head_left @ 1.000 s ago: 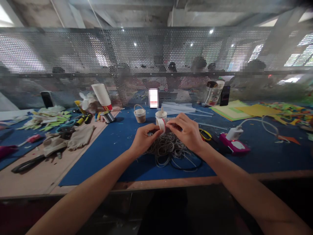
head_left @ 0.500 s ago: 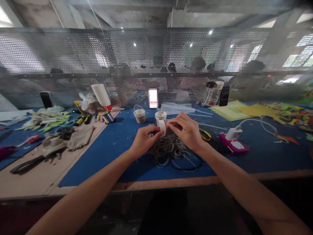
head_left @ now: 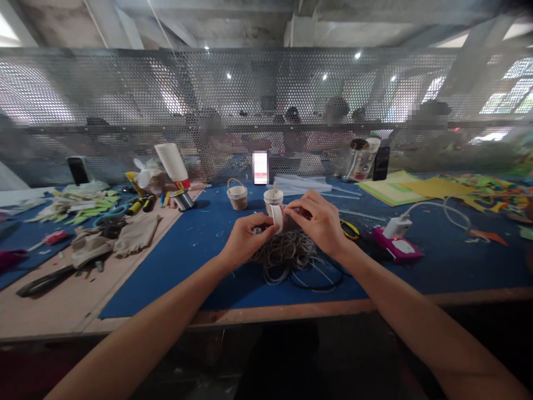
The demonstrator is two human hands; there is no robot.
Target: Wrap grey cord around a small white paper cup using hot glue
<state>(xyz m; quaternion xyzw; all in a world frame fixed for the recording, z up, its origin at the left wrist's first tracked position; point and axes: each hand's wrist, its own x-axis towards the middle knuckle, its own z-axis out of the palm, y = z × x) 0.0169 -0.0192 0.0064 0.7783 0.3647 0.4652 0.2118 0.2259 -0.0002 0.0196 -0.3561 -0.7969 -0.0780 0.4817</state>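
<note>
My left hand [head_left: 252, 236] is closed, thumb and fingers pinching a small white ring with a red edge [head_left: 276, 218]. The ring is tilted, its open side turned left. At its right edge my right hand [head_left: 315, 218] has thumb and fingertips pressed together; what lies between them is too small to make out. Beneath both hands spreads a tangled heap of thin grey cord [head_left: 287, 255]. Just behind the ring stands a white cup [head_left: 273, 196] with small sticks in it. Left of that cup is a small basket-like cup with an arched handle [head_left: 237, 198].
On the left lie a pair of gloves [head_left: 136, 235], scissors and green scraps [head_left: 79, 203]. Stacked paper cups [head_left: 171, 161] lean behind them. To the right are yellow-handled pliers [head_left: 350, 229], a magenta box with a charger [head_left: 397, 247] and coloured sheets [head_left: 393, 188]. Perforated mesh [head_left: 233, 100] rises behind the table.
My right fingertips have shifted very slightly at the ring's edge, and the ring has turned a little. Otherwise both hands keep their place.
</note>
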